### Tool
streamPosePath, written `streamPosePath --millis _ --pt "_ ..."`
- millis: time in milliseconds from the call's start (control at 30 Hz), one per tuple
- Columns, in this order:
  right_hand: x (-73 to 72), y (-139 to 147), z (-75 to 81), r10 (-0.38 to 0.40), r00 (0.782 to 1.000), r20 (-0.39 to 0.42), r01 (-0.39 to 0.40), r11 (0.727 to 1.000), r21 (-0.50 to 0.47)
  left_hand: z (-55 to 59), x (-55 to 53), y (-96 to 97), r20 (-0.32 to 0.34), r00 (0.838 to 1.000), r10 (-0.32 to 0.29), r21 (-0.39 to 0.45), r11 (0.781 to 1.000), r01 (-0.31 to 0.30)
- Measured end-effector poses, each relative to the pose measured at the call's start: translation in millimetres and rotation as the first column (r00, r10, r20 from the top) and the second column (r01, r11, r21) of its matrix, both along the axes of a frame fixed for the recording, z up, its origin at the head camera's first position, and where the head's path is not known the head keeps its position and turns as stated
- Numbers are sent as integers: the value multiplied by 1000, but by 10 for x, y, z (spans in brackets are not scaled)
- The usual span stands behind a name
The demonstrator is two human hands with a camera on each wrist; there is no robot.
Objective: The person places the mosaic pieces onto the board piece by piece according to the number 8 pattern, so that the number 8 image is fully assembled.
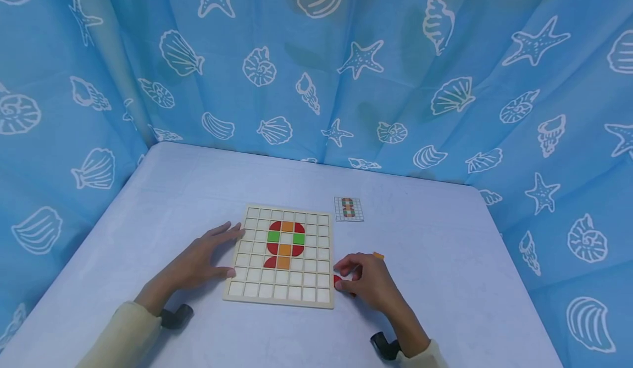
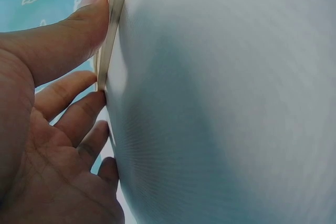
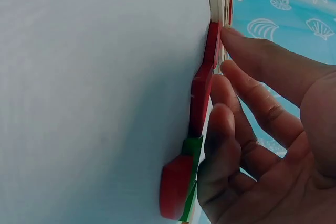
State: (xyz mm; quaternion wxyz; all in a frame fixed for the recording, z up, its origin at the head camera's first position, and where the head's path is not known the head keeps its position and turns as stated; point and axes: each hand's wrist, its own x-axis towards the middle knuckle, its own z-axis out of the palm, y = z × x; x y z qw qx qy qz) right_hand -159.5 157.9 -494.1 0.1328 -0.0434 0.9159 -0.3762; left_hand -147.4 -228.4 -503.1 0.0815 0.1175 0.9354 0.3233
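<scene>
A square pale wooden grid board (image 1: pixel 316 295) lies on the table, with several red, green and orange tiles set in its cells. My left hand (image 1: pixel 200 261) rests at the board's left side, fingers spread; in the left wrist view the thumb and fingertips touch the board's edge (image 2: pixel 112 35). Beside the right edge, my right hand (image 1: pixel 368 281) has thumb and index finger around a red curved tile (image 1: pixel 337 280). Under that hand, the right wrist view shows a second red tile (image 3: pixel 200 100), a green tile (image 3: pixel 192 150) and another red piece (image 3: pixel 176 187).
A small printed card (image 1: pixel 348 210) with a coloured grid pattern lies beyond the board's upper right corner. An orange tile (image 1: pixel 378 256) peeks out behind the right hand. White cloth (image 1: pixel 445 258) covers the table, and a blue shell-patterned curtain (image 1: pixel 316 82) hangs around it.
</scene>
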Motion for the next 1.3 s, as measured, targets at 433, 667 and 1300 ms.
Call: streamPosePath --millis 433,667,1300 --pt "29 -49 28 45 999 -9 -45 997 68 -17 -3 -15 1 1000 -2 -3 1000 2" --pt "6 -35 62 -15 1000 -27 13 997 -80 -5 -7 -6 15 1000 0 -12 1000 1" --pt "-139 -543 75 44 996 -83 -55 988 -143 -1 -8 -3 23 1000 3 -23 1000 -3"
